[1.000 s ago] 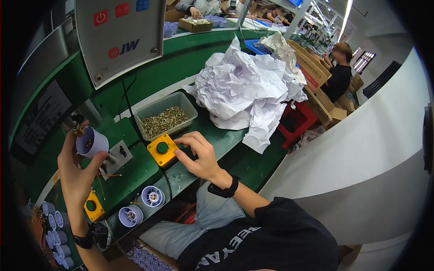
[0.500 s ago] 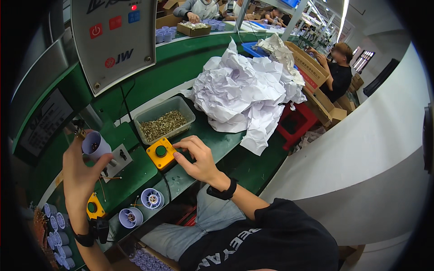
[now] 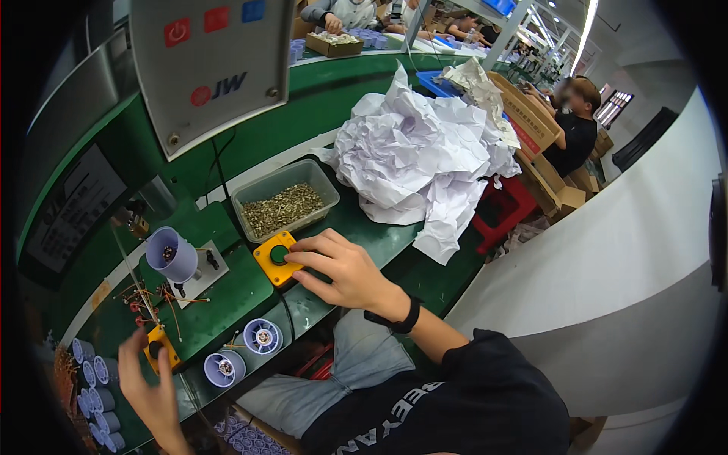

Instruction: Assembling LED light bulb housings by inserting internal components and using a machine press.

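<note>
My right hand (image 3: 345, 267) has its fingers stretched out, a fingertip on or just over the green button (image 3: 278, 255) of a yellow switch box (image 3: 264, 265). At lower left my left hand (image 3: 152, 394) holds nothing, thumb and fingers spread around a second yellow switch box (image 3: 168, 345); whether it presses the button cannot be told. A pale purple cup (image 3: 182, 265) with metal parts inside sits tilted on the fixture, beside a white plate (image 3: 203, 282) with black fittings. Two similar cups (image 3: 263, 337) (image 3: 225, 368) lie on the bench's near edge.
A clear plastic tub (image 3: 327, 194) of small brass pieces stands behind the right switch box. Crumpled white paper (image 3: 413, 148) is heaped at the back. A grey control panel (image 3: 220, 114) overhangs the fixture. More purple cups (image 3: 106, 402) stand at far left. Co-workers sit beyond.
My left hand has let go of the purple cup, which stays on the fixture, and moved down to the left switch box. My right fingers have shifted onto the right box's green button.
</note>
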Demonstrator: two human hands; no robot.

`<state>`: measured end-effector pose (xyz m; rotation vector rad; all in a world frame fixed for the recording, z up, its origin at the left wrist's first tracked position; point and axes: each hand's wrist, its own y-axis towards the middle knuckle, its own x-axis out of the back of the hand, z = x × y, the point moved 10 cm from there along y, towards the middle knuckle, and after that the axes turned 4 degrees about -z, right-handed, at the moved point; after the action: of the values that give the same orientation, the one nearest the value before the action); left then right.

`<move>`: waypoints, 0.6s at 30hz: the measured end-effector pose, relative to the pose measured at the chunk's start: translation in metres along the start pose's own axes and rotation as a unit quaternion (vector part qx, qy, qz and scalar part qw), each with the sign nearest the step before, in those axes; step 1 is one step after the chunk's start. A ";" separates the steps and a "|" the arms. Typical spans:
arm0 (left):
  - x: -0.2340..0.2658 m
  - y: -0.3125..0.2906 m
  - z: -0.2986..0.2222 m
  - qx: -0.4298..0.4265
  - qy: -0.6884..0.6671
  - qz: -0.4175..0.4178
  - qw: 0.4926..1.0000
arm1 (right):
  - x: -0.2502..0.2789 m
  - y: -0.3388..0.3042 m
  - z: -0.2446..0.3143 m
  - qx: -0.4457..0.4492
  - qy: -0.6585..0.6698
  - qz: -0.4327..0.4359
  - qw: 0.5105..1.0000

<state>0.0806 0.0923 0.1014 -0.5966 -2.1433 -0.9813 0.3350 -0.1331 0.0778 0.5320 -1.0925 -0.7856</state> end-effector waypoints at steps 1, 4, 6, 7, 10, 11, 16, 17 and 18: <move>-0.002 -0.012 0.008 0.004 0.000 0.001 1.000 | 0.002 0.003 0.000 -0.001 0.002 0.004 1.000; -0.007 -0.033 0.007 -0.048 0.040 -0.007 0.998 | 0.001 0.009 0.005 0.031 -0.037 0.049 0.998; -0.003 -0.039 0.004 -0.046 0.056 -0.019 0.997 | 0.000 0.015 0.008 0.035 -0.041 0.066 0.996; 0.000 -0.042 0.002 -0.050 0.071 -0.032 0.996 | -0.002 0.017 0.009 0.040 -0.048 0.079 0.995; -0.002 -0.041 0.003 -0.060 0.082 -0.035 0.994 | -0.010 0.023 0.010 0.043 -0.064 0.098 0.992; -0.004 -0.039 0.002 -0.067 0.081 -0.027 0.994 | -0.013 0.025 0.009 0.042 -0.072 0.102 0.991; -0.009 -0.034 -0.004 -0.071 0.123 -0.018 0.990 | -0.018 0.027 0.010 0.029 -0.104 0.096 0.990; -0.008 -0.034 -0.004 -0.073 0.125 -0.021 0.989 | -0.017 0.029 0.011 0.032 -0.103 0.093 0.990; -0.016 -0.031 -0.002 -0.065 0.103 -0.017 0.992 | -0.015 0.027 0.007 0.029 -0.099 0.104 0.989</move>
<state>0.0719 0.0703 0.0762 -0.4986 -1.9245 -1.1575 0.3329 -0.1040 0.0916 0.3864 -1.3340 -0.6341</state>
